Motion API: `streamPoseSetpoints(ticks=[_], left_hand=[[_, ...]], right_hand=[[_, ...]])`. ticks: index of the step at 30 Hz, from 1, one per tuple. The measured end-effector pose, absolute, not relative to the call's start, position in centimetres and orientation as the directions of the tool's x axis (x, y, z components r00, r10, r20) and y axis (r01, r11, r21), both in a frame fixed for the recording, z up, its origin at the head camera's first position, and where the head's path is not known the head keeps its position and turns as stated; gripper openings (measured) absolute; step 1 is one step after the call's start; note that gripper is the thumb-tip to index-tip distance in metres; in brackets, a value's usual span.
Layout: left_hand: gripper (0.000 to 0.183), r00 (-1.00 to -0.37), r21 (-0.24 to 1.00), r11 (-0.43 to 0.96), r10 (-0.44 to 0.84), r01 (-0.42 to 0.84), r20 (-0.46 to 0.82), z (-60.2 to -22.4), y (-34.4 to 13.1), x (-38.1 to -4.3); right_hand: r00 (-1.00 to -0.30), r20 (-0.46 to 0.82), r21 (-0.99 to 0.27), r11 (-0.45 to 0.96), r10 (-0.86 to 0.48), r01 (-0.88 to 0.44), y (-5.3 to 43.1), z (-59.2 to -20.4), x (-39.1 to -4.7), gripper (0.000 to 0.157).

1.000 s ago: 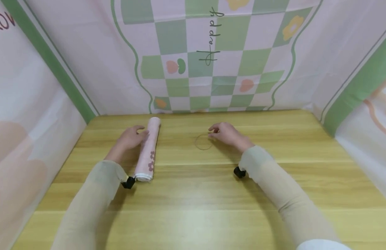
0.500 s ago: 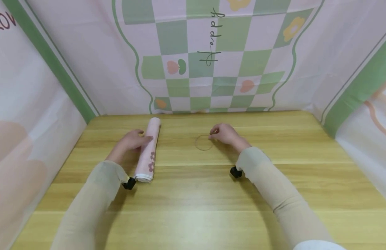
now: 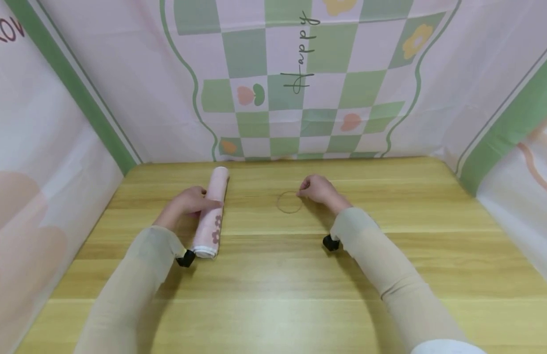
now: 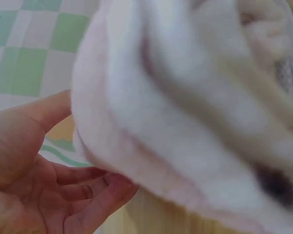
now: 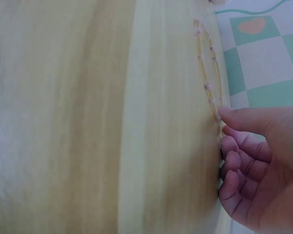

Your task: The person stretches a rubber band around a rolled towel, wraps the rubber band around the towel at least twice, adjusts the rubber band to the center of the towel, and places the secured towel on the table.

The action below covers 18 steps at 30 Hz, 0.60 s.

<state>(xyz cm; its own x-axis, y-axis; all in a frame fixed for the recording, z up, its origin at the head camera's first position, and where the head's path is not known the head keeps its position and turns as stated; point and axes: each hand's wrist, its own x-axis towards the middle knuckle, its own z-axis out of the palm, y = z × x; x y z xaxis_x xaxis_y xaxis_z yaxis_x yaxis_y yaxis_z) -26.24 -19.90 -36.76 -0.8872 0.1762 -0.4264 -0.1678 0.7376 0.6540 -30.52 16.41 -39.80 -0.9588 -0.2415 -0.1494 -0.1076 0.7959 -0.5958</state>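
A rolled pink towel (image 3: 207,228) with dark flower marks lies lengthwise on the left side of the table. My left hand (image 3: 190,200) grips it from the left, the thumb across its top. In the left wrist view the white layered end of the towel (image 4: 151,107) fills much of the picture, with the hand (image 4: 44,170) around its side and the fingers partly under it. To the right, a thin tan loop with small pinkish beads (image 5: 207,87) lies on the wood. My right hand (image 3: 319,189) pinches its right edge between thumb and index finger; the other fingers curl in.
The wooden table (image 3: 273,275) is bounded by a checkered cloth wall (image 3: 282,123) at the back and printed cloth on both sides. A small black wrist camera (image 3: 186,258) sits under the left cuff, another black camera (image 3: 331,243) under the right.
My left thumb has slid further over the top of the towel and the hand has closed around it. My right thumb and fingertips have come together on the loop's edge; the loop has hardly moved.
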Motion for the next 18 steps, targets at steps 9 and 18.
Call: streamPoseSetpoints(ticks=[9, 18], left_hand=[[0.068, -0.886, 0.601, 0.781, 0.146, -0.17, -0.441, -36.89, -19.46, -25.98], [0.07, -0.889, 0.608, 0.775, 0.143, -0.173, -0.435, -36.9, -19.17, -26.47]], right_hand=[[-0.953, -0.172, -0.592, 0.799, -0.251, -0.103, 16.29, -40.36, -29.97, 0.02], [-0.955, -0.153, -0.607, 0.787, -0.254, -0.112, 16.46, -40.08, -30.29, 0.018]])
